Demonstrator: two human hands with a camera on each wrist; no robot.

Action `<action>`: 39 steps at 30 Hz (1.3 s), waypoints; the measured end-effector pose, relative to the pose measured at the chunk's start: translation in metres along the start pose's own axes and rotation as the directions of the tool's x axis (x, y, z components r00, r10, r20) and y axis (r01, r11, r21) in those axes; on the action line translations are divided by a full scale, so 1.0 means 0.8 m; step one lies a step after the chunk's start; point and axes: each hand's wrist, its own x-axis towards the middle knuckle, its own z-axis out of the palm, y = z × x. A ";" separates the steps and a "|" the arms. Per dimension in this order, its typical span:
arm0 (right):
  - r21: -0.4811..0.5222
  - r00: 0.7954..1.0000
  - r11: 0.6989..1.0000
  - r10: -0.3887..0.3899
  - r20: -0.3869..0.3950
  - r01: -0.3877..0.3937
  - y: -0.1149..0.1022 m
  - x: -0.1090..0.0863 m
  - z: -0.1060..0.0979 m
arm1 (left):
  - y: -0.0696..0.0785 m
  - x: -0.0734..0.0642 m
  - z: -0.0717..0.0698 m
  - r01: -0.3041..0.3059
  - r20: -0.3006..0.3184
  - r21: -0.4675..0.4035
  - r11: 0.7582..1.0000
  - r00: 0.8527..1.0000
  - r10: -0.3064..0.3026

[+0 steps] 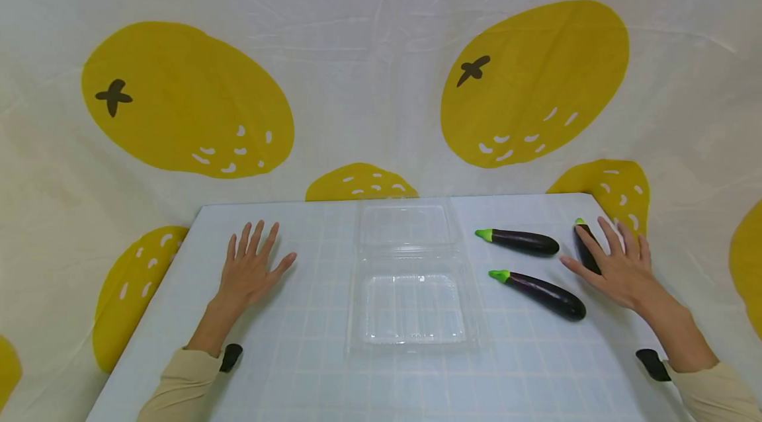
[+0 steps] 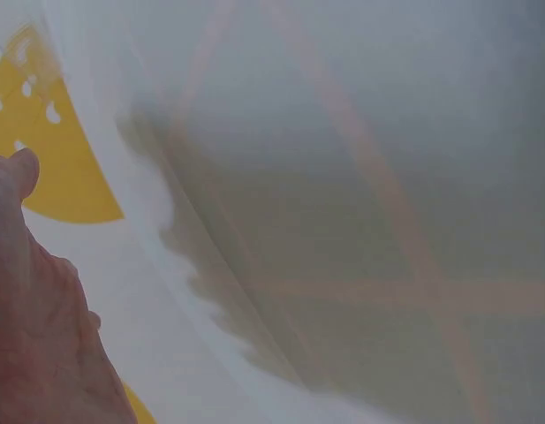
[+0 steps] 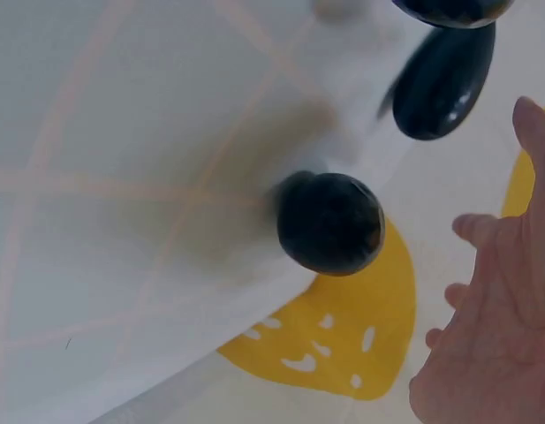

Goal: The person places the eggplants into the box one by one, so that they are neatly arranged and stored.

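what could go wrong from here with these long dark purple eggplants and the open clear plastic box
The long, glossy dark-purple eggplant partly hidden below the bare, spread right hand lies near the right edge of the pale, grid-lined table; a nudge might roll it off. The hinged, rectangular clear plastic box lies open with no hand on it, so it could slide if bumped.

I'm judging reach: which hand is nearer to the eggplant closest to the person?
Right. The right hand is to the right of the closest eggplant; the left hand is farther off, left of the clear container.
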 end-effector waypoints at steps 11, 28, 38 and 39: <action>0.023 0.989 0.995 -0.099 -0.113 0.102 -0.003 0.003 0.003 | 0.003 -0.001 0.002 -0.049 -0.119 -0.048 0.998 0.992 0.043; 0.022 0.904 0.960 -0.254 -0.343 0.278 -0.024 0.000 -0.007 | 0.040 0.007 -0.006 0.007 -0.159 -0.195 0.981 0.986 -0.038; 0.051 0.895 0.949 -0.275 -0.351 0.311 -0.035 -0.007 -0.013 | 0.062 0.004 -0.006 0.023 -0.149 -0.363 0.931 0.985 -0.082; 0.055 0.897 0.949 -0.274 -0.346 0.311 -0.036 -0.008 -0.013 | 0.064 0.003 -0.006 0.017 -0.153 -0.374 0.927 0.985 -0.080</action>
